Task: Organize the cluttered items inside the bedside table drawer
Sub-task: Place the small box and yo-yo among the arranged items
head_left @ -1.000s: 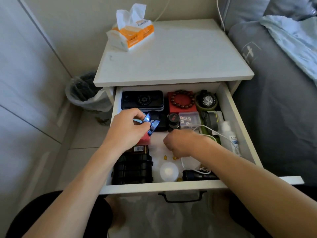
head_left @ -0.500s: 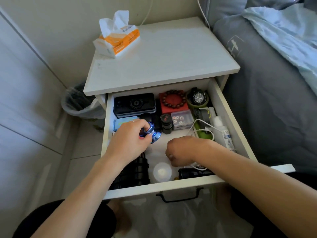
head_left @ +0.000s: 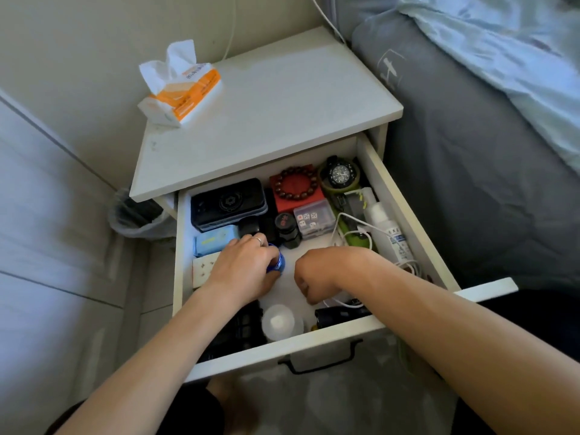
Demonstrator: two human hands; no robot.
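Drawer [head_left: 405, 196] stuff is mid-sort: my left hand [head_left: 241, 271] grips a small blue thing [head_left: 277, 263] near the middle-left, while my right hand [head_left: 317, 274] sits curled just right of it, can't tell if it's holding anything, nearer the white cable [head_left: 351, 226].
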